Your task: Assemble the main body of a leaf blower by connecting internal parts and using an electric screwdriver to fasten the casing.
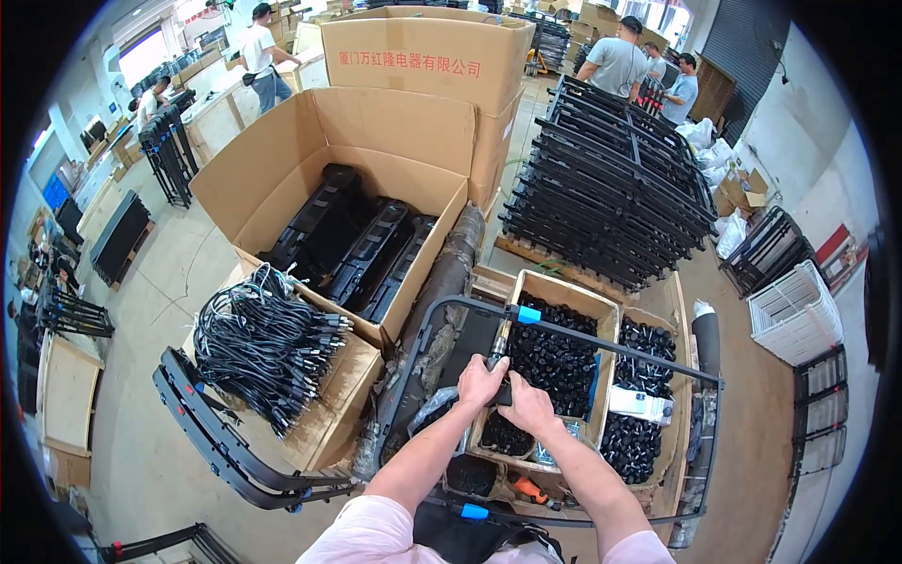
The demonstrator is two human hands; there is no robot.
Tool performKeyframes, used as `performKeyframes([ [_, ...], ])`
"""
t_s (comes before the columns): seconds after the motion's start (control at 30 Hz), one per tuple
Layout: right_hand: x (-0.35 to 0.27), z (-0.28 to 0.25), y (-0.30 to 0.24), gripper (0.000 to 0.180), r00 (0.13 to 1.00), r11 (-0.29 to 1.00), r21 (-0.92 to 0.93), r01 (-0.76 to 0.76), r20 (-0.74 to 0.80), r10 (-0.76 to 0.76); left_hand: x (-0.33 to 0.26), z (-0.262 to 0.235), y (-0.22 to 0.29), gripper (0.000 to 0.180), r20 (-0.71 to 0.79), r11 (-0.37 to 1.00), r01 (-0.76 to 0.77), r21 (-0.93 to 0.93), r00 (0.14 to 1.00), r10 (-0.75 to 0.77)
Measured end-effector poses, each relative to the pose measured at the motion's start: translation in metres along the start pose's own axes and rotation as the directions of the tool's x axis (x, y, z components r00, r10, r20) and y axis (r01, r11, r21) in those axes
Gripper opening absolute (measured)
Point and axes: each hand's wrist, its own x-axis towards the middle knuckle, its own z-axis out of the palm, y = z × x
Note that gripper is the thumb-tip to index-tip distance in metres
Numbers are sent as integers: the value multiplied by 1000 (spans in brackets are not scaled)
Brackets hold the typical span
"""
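Observation:
A black tubular metal frame (pixel 620 349) with blue clips (pixel 529 314) lies across the wooden bins before me. My left hand (pixel 480 382) is closed near the frame's left crossbar, around the front of a dark hand tool (pixel 499 361) that looks like a power screwdriver. The tool's rear part sits in my right hand (pixel 528 406), whose fingers are wrapped round it. The tool's tip points up toward the crossbar by the blue clip; whether it touches is too small to tell. Beneath, a bin holds many small black plastic parts (pixel 554 362).
Left stand a bundle of black cables (pixel 268 343) on cardboard, curved black tubes (pixel 221 451) and an open carton (pixel 395 108) of black plastic housings. Black frames (pixel 611 188) are stacked behind. An orange-handled tool (pixel 532 490) lies near me. Other people work farther back.

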Motion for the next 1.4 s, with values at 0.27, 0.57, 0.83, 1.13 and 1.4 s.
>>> performKeyframes([
  [0.27, 4, 9, 7, 86, 999, 999, 45, -8, -36, 9, 3, -4, 7, 73, 58, 997, 74, 2, 996, -74],
  [0.57, 11, 3, 15, 96, 1000, 996, 92, -6, -10, 6, 10, 0, 18, 70, 131, 993, 47, 112, 989, -62],
  [0.83, 17, 3, 17, 99, 998, 994, 112, -4, -58, 11, 19, 4, 23, 68, 151, 985, 41, 168, 986, -67],
  [1.13, 12, 7, 2, 60, 999, 997, 72, 7, -36, -4, 20, 2, 16, 77, 150, 988, 54, 145, 986, -76],
  [1.4, 6, 15, 1, 65, 998, 995, 95, -7, -61, 13, 11, -3, 15, 85, 141, 988, 53, 147, 987, -74],
])
